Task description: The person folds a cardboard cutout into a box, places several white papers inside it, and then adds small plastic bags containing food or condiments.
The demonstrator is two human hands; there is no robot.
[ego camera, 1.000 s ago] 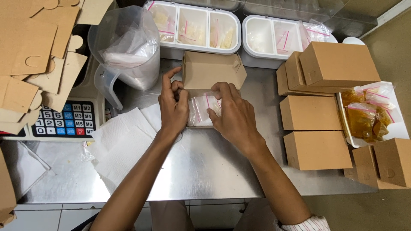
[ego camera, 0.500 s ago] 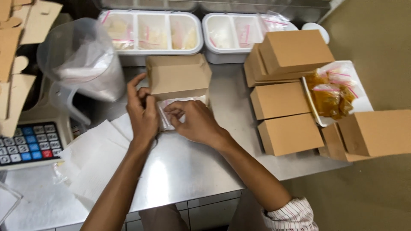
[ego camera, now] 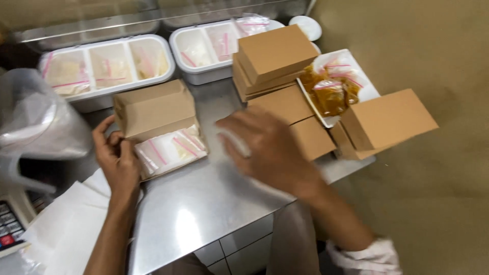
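An open brown cardboard box (ego camera: pixel 153 109) lies on the steel counter (ego camera: pixel 204 203), its lid tipped back, with clear zip bags (ego camera: pixel 170 148) with pink seals inside it. My left hand (ego camera: pixel 116 158) grips the box's left front corner. My right hand (ego camera: pixel 267 150) is blurred in the air to the right of the box, fingers spread, above the closed brown boxes (ego camera: pixel 290 109). I cannot tell whether it holds anything.
Two white divided trays (ego camera: pixel 109 63) (ego camera: pixel 204 46) of small bags stand at the back. A white tray of orange sauce packets (ego camera: pixel 331 91) sits among stacked brown boxes (ego camera: pixel 384 119) at the right edge. A clear plastic jug (ego camera: pixel 35 122), white paper sheets (ego camera: pixel 66 224) and a calculator (ego camera: pixel 7 229) are left.
My right hand has left the box and swung right toward the stacked boxes. My view has shifted right. The left hand stays on the box.
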